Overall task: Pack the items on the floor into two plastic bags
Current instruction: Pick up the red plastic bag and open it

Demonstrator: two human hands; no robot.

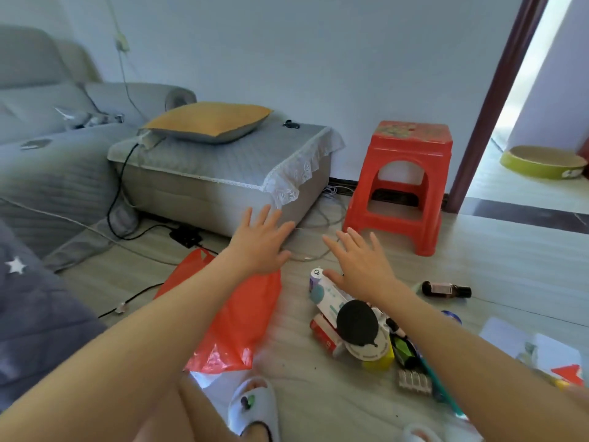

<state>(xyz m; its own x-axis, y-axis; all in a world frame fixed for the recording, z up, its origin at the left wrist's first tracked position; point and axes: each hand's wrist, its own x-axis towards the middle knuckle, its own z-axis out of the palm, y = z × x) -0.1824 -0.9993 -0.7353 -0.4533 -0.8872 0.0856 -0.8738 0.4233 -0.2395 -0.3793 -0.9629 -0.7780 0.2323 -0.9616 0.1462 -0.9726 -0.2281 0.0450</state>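
Observation:
A red plastic bag [242, 317] lies flat on the floor under my left forearm. To its right is a pile of small items: a white tube [322, 288], a black round pad [357, 320], a red and white box [323, 333], a yellow box [379, 362] and a blister strip [412, 381]. A dark brown bottle [446, 289] lies apart on the right. My left hand [261, 244] hovers open above the bag's far end. Spread flat with nothing in it, my right hand [363, 263] is just above the tube.
A red plastic stool [404, 186] stands beyond the items. A grey sofa footrest [223, 173] with a yellow cushion [210, 121] is behind the bag, cables and a power strip [186, 235] beside it. My slippered foot [255, 406] is near the bag. Papers [522, 342] lie right.

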